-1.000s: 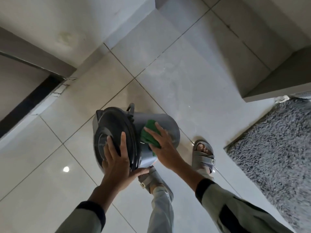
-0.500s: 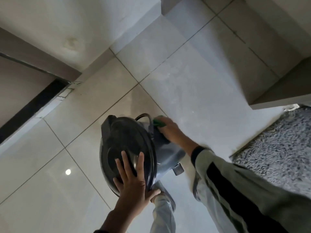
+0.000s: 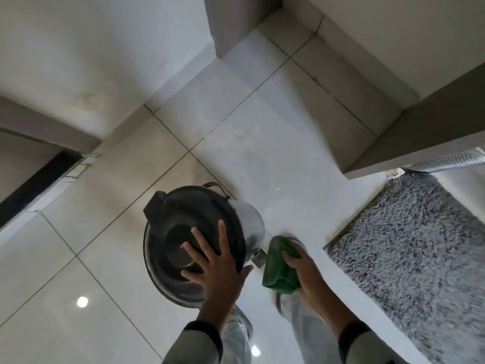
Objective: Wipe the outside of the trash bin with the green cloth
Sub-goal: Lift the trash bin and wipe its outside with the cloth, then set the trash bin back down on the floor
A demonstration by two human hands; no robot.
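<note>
Withdrawn from bin wall since half a second ago: right hand (image 3: 311, 271), fingers bunched around green cloth (image 3: 279, 266), now just beside pedal (image 3: 259, 257). Left hand (image 3: 215, 269) flat on lid (image 3: 183, 232), fingers spread wide. Trash bin (image 3: 250, 222) tilted, lid facing up toward camera, long axis slanting down and away.

Glossy pale square floor tiles (image 3: 110, 258) with grey grout reflect a ceiling light; white plastered walls (image 3: 105, 61); shaggy grey rug (image 3: 420, 245), perhaps a bathmat.

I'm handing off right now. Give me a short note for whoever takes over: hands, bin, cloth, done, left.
Left hand: spread flat on the trash bin's dark lid, steadying it.
Right hand: gripping the bunched green cloth, held just off the bin's right side, not touching the wall.
Trash bin: on the tiled floor, lid shut.
Done: cannot tell.
Left: bring the cloth onto the bin's outer wall and wipe around.
</note>
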